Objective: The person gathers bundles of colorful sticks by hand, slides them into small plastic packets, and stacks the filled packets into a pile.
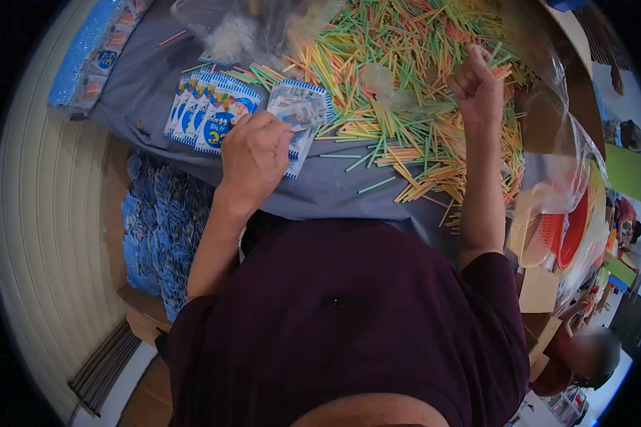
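My left hand is closed, with thumb and finger pinching the edge of a clear-windowed blue-and-white packet. Beside it, to the left, a fanned row of printed blue-and-white packets lies on the grey cloth. My right hand is curled into a fist above the right part of a big heap of thin coloured sticks, green, yellow and orange-pink. Several stick ends jut out past its fingers on the right; the palm side is hidden.
Grey cloth covers the table. Blue packets fill a cardboard box below left. A stack of packets lies at the upper left. Red and yellow baskets stand at right, near clear plastic sheeting. Another person is at lower right.
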`<state>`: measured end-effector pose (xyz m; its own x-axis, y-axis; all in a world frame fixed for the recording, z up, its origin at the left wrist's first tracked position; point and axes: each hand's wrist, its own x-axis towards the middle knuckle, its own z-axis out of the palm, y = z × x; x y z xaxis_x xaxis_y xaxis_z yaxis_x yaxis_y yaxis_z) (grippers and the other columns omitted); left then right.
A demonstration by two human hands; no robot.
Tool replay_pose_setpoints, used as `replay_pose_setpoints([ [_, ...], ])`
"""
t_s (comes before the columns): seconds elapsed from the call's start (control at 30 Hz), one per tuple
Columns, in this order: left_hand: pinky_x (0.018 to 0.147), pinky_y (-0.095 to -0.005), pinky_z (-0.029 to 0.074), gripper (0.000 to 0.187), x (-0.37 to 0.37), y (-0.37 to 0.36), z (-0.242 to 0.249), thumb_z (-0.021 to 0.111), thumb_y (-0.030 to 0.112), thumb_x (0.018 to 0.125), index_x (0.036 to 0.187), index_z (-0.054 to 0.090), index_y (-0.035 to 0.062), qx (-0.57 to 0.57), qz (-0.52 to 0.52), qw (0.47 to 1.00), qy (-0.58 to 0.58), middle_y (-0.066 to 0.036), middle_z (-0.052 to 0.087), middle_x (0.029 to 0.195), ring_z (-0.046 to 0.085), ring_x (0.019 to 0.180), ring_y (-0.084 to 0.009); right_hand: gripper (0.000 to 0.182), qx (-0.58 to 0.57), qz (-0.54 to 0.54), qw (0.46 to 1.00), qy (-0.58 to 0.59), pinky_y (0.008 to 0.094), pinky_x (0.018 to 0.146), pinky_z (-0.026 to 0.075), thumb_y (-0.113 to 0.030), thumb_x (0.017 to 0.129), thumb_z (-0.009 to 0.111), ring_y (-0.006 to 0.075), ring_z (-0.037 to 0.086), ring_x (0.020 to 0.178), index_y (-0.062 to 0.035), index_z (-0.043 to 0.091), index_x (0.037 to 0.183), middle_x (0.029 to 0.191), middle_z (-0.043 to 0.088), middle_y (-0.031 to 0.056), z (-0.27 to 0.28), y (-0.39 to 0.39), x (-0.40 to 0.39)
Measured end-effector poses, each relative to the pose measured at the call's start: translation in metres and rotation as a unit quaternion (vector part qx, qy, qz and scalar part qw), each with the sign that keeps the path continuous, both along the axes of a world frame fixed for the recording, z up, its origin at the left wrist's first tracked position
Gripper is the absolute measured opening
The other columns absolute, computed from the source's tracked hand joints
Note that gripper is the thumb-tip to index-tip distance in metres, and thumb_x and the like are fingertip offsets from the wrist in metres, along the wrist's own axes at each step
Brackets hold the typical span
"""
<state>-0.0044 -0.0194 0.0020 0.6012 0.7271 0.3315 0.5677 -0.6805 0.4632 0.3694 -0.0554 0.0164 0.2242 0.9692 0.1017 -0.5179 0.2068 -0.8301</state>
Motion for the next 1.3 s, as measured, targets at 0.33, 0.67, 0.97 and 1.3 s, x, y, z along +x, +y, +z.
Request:
replay_pose_setpoints([
  [0.33,0.060,-0.0255,0.049,0.011,0.033,0.010,0.013,0.075,-0.001,0.077,0.087,0.072,-0.0007,-0.151,-0.024,0.948,-0.279,-0.007,0.067,0.076,0.064,0.067,-0.0139,0.058,0.138,0.070,0.988,-0.025,0.0517,0.092,0.048,-0.050,0.103,0.030,0.0302,0.065,0.089,-0.0013,0.060,0.114,0.072,0.062,0.0089,0.027,0.007,-0.049],
  [0.67,0.062,-0.0228,0.048,0.010,0.097,0.017,0.022,0.074,0.000,0.081,0.091,0.072,-0.0014,-0.312,-0.086,0.852,-0.411,-0.004,0.069,0.079,0.061,0.071,-0.0074,0.063,0.148,-0.029,0.925,-0.349,0.0473,0.103,0.042,-0.056,0.102,0.029,0.0338,0.064,0.106,-0.0001,0.058,0.107,0.094,0.070,0.0192,0.059,0.019,-0.099],
  [0.97,0.062,-0.0241,0.050,0.009,0.104,0.023,0.006,0.074,0.000,0.081,0.090,0.072,-0.0017,-0.321,-0.085,0.848,-0.414,-0.005,0.069,0.079,0.063,0.071,-0.0091,0.079,0.075,0.008,0.886,-0.457,0.0403,0.104,0.039,-0.059,0.102,0.019,0.0256,0.060,0.113,0.0015,0.069,0.097,0.105,0.071,0.0126,0.061,0.020,-0.091],
  [1.3,0.063,-0.0237,0.051,0.011,0.107,0.026,0.008,0.074,0.000,0.082,0.093,0.072,-0.0012,-0.247,-0.102,0.876,-0.402,-0.005,0.069,0.079,0.063,0.071,-0.0090,0.073,-0.014,0.041,0.900,-0.434,0.0352,0.094,0.043,-0.060,0.101,0.027,0.0201,0.060,0.104,-0.0018,0.071,0.105,0.104,0.070,0.0093,0.053,0.028,-0.086],
])
